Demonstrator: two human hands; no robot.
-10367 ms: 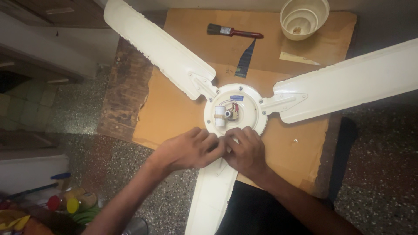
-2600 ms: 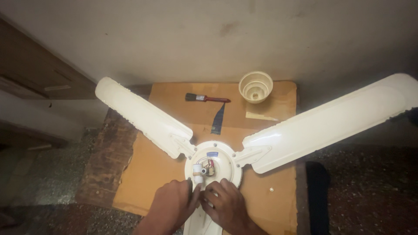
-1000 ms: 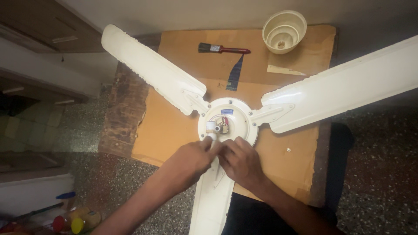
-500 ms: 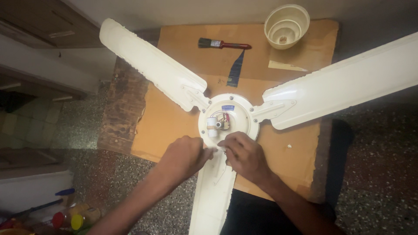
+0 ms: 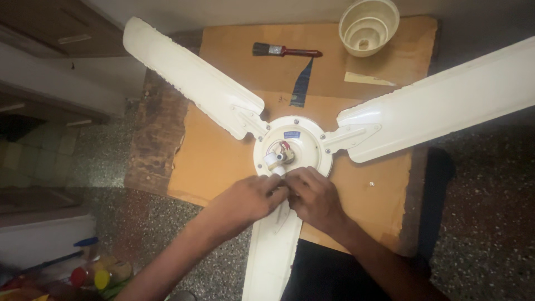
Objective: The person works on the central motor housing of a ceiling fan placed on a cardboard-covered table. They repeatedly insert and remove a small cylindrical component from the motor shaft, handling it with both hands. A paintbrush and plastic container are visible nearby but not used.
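Both the left hand (image 5: 248,198) and right hand (image 5: 317,196) pinch, grip narrow, at the near rim of the white fan hub (image 5: 293,146) on the brown board (image 5: 212,161) (what the fingertips hold is hidden), where the near blade (image 5: 271,256) runs lengthwise toward the person.

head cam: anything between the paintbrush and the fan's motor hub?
Yes. In the head view a dark blue tapered strip lies on the cardboard sheet, between the paintbrush and the motor hub; the rest is bare cardboard.
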